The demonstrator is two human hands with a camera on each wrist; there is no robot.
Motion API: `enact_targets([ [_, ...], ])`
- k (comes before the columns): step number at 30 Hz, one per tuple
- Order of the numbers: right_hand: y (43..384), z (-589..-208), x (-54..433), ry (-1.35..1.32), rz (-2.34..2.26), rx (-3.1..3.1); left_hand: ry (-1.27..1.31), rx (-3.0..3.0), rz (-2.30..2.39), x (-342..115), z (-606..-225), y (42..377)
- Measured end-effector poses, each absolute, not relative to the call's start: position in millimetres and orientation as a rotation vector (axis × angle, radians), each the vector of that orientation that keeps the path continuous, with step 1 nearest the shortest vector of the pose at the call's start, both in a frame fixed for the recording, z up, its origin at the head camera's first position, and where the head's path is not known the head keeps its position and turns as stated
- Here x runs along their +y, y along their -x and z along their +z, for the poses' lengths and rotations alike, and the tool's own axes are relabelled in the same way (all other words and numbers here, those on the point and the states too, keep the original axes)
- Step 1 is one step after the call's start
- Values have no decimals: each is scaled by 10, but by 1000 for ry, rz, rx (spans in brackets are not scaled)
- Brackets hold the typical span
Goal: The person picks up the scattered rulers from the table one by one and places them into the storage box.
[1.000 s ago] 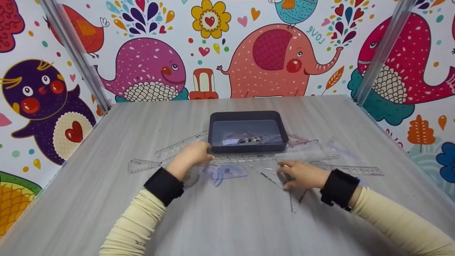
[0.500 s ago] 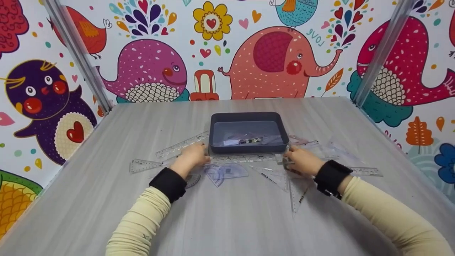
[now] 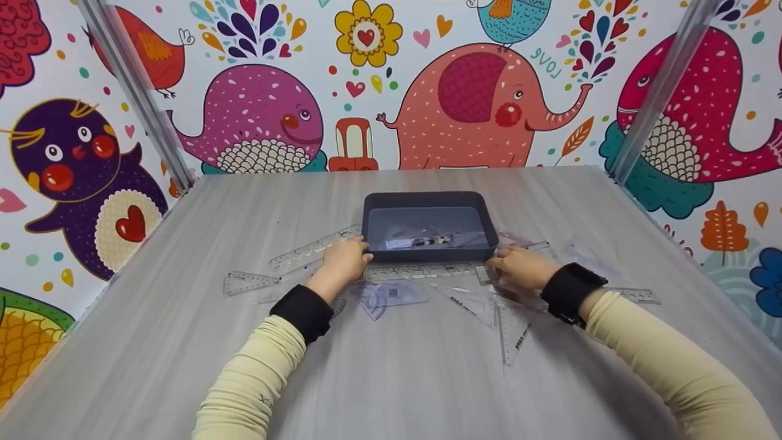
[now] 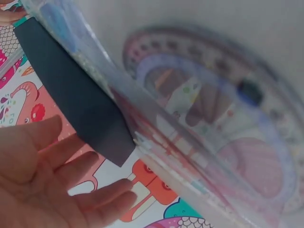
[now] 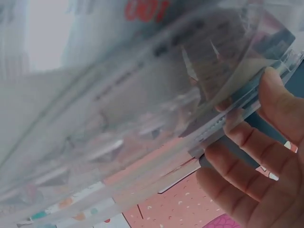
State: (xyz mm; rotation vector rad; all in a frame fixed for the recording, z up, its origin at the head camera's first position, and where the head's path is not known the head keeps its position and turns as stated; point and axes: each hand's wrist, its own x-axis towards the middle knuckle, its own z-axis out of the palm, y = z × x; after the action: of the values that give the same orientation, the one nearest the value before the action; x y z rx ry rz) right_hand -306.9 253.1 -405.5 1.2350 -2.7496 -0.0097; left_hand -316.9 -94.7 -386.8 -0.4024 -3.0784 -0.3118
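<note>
A dark grey tray lies in the head view, with several clear plastic pieces in it. At its front left corner is my left hand, fingertips close to the wall; in the left wrist view that hand has its fingers spread and relaxed beside the tray wall. My right hand is at the front right corner. In the right wrist view its fingers extend loosely by the tray and clear plastic, thumb apart from them. A long clear ruler lies along the tray's front.
Another clear ruler slants left of the tray. A small clear triangular piece lies farther left. Bluish protractors and set squares are spread in front. More clear pieces lie right. A patterned wall stands behind.
My right hand has moved from the set squares up to the tray's right front corner. The left hand has shifted slightly up and right along the left corner. The tray has barely moved.
</note>
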Motion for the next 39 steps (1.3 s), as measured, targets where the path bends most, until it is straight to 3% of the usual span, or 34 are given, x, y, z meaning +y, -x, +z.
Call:
enact_targets([
  [12, 3039, -4018, 2793, -1224, -59, -2722, 388, -3008, -345, -906, -3866, 3229],
  [19, 2925, -3582, 2736, -1144, 109, -2753, 443, -2986, -401, -984, -3919, 3202],
  [28, 3240, -3140, 1952, -1111, 180, -2475, 493, -2970, -326, -966, -3933, 3172],
  [34, 3563, -3331, 1263, -1177, 179, -2326, 481, -3051, -359, -944, -4000, 3126],
  [39, 3777, -3615, 1010, -1023, -12, -2516, 476, -3051, -333, -947, -3993, 3117],
])
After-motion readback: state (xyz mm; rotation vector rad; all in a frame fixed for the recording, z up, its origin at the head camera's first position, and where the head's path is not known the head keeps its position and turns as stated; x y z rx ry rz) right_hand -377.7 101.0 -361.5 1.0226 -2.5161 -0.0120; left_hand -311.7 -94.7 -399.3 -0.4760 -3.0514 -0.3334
